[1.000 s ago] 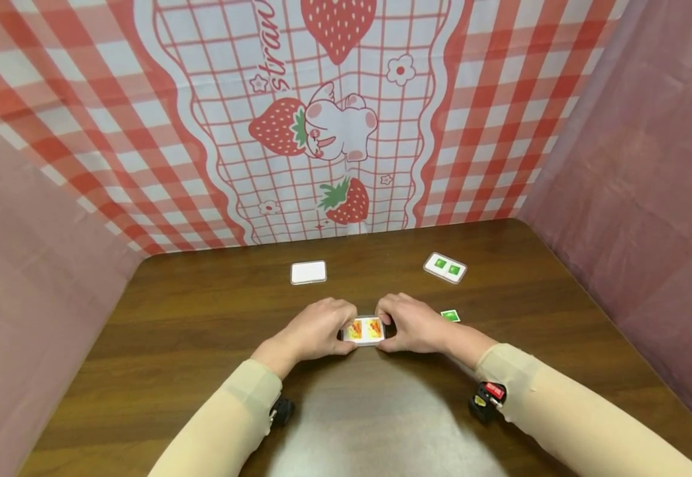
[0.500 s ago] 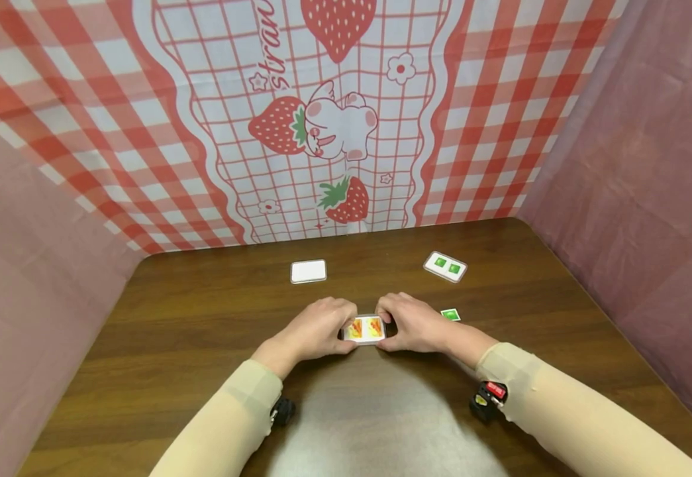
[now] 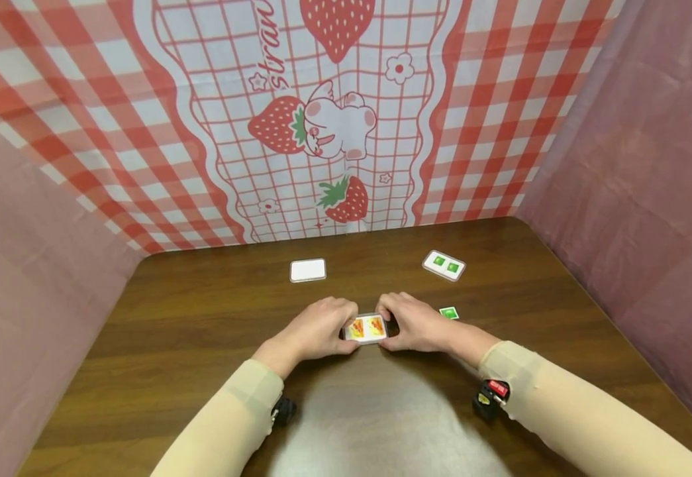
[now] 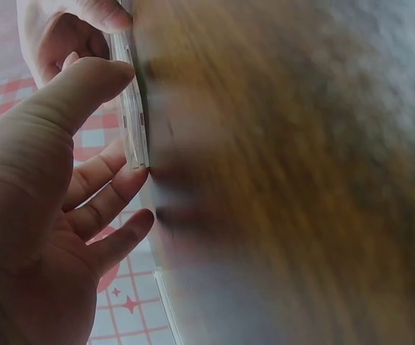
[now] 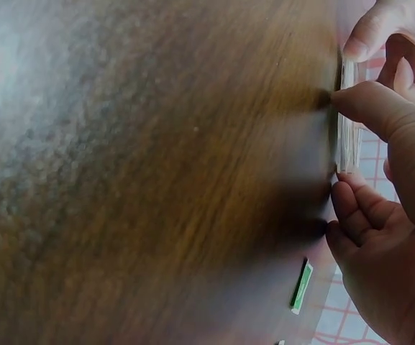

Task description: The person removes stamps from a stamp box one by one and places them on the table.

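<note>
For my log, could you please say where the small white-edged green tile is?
Right of centre in the head view, the tile lies between the right wrist and the white card bearing two green squares.

Picture tile [image 3: 366, 329] partly hidden behind fingers [image 3: 346, 308], tabletop [image 4: 279, 187] blurred in both wrist views.

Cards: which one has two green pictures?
The back-right card; the small card shows one green picture, the back-left card none, and the held card orange ones.
</note>
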Demonstrator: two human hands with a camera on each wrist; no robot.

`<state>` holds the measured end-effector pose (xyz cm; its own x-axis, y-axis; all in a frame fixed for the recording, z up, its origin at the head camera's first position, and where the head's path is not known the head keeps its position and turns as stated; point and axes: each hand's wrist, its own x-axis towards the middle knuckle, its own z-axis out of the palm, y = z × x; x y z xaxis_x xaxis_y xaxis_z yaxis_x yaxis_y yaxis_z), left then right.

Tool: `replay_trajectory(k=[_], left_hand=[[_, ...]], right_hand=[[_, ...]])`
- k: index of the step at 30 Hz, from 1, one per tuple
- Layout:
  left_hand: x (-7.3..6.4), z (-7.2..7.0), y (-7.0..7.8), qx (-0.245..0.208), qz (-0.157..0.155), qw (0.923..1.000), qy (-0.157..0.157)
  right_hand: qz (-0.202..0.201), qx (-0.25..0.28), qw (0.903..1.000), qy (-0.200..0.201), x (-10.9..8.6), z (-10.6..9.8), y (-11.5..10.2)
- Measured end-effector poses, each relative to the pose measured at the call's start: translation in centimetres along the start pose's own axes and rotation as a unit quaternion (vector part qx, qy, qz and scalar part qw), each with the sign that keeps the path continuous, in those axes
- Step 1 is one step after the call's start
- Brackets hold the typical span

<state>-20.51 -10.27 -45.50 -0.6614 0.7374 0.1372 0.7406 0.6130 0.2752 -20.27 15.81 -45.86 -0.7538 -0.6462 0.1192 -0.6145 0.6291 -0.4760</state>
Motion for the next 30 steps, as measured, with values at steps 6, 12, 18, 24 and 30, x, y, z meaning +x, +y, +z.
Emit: replay_trajectory(k=[6, 12, 18, 24, 30], left_hand=[[-0.1, 0.0, -0.2, -0.004, 0.008, 0.9999, 0.011], [-0.3, -0.1, -0.7, -0.006, 0.007, 0.9998, 0.015], [-0.3, -1.0, -1.0, -0.001, 0.004, 0.9996, 0.029], [-0.5, -1.7, -1.7, 0.005, -0.012, 0.9991, 0.041], [-0.5, -2.0, -2.5, 0.012, -0.023, 0.9984, 0.049]], right_hand=[[-0.014, 0.011, 0.9998, 0.004, 0.0, 0.3, 0.5], [-0.059, 0.021, 0.9972, 0.042, 0.0, 1.6, 3.0], [-0.061, 0.026, 0.9967, 0.047, -0.3, 1.0, 2.6], [-0.048, 0.026, 0.9979, 0.036, -0.3, 0.6, 2.0], [-0.052, 0.013, 0.9976, 0.043, 0.0, 2.0, 4.0]])
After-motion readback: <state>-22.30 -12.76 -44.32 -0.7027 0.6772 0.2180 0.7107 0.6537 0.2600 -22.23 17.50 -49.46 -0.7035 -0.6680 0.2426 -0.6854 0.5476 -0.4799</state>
